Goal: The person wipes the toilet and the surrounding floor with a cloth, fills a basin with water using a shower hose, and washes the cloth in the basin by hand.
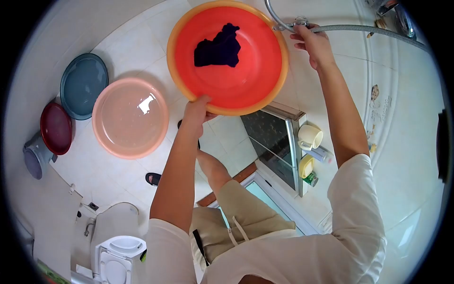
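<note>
Two bare hands are in my view. I have the left hand (197, 113) closed on the near rim of the red basin (255, 80), thumb over the edge. The right hand (314, 41) I have closed about the metal hose (347, 28), next to its chrome fitting (301, 21), with the lower fingers loosely curled; how tight it is, I cannot tell. Dark cloth (218, 50) lies in the basin, beyond the left grip and left of the right one. Left of the left grip sits the peach basin (130, 123), the teal basin (84, 86) farther out. Below the right grip stands a cream mug (309, 138).
</note>
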Motion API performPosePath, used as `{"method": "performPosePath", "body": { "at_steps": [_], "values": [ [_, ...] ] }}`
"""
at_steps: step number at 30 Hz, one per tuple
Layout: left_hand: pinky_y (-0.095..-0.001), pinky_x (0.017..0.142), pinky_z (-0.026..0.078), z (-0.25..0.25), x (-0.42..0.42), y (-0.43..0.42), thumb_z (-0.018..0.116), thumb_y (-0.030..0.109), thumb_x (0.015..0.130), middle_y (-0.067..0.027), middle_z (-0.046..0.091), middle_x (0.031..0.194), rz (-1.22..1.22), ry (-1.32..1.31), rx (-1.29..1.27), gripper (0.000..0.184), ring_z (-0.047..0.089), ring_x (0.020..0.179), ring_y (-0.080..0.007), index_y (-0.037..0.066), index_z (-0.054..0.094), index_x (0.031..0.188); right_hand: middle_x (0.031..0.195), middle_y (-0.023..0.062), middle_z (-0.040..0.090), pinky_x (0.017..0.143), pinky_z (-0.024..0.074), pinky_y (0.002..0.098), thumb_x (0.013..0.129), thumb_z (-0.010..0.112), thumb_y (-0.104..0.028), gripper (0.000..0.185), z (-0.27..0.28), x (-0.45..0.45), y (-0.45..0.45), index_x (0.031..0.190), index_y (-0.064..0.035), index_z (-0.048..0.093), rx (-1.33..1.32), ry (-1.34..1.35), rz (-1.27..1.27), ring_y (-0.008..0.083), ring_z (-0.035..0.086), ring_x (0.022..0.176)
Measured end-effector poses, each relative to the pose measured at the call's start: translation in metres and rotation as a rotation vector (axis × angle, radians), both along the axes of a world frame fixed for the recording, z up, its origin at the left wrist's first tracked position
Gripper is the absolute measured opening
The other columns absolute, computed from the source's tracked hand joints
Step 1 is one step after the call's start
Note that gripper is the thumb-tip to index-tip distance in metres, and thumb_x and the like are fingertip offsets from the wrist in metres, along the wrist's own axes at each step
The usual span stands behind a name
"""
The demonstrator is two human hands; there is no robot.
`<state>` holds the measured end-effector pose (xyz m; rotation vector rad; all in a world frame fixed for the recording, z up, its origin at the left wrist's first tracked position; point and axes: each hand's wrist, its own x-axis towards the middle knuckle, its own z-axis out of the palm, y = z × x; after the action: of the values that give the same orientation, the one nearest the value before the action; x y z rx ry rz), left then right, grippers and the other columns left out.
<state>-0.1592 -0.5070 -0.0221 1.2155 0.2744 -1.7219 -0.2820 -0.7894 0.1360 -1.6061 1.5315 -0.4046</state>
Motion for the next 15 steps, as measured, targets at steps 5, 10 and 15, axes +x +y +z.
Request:
{"method": "performPosePath", "body": {
  "at_steps": [5,10,15],
  "values": [
    [-0.0364,0.085,0.053,-0.003,0.009,0.001,0.052,0.023,0.089,-0.0116,0.065,0.098,-0.026,-0.01,0.03,0.033,0.064,0.085,-0.0209,-0.002,0.057,0.109,0.099,0.0059,0.065,0.07,0.0512,0.0278,0.088,0.063,-0.014,0.034,0.001,-0.024,-0.013,0.118,0.0013,0.058,-0.067,0.072,0.158,0.0144,0.062,0.087],
    [-0.0378,0.085,0.054,-0.011,0.013,0.005,0.051,0.021,0.091,-0.0133,0.063,0.108,-0.079,0.043,-0.028,0.035,0.064,0.092,-0.0238,-0.003,0.053,0.116,0.104,0.0054,0.066,0.077,0.0517,0.0278,0.089,0.06,-0.01,0.037,0.001,-0.033,-0.021,0.125,-0.0003,0.056,-0.096,0.147,0.243,0.0129,0.061,0.094],
    [-0.0383,0.085,0.054,-0.009,0.011,0.008,0.051,0.02,0.091,-0.0137,0.061,0.113,-0.063,0.101,-0.004,0.036,0.064,0.096,-0.0248,-0.002,0.051,0.119,0.109,0.0035,0.065,0.081,0.0512,0.0273,0.091,0.056,-0.01,0.039,0.003,-0.032,-0.024,0.129,-0.0019,0.053,-0.049,0.092,0.265,0.0119,0.059,0.099]
  ]
}}
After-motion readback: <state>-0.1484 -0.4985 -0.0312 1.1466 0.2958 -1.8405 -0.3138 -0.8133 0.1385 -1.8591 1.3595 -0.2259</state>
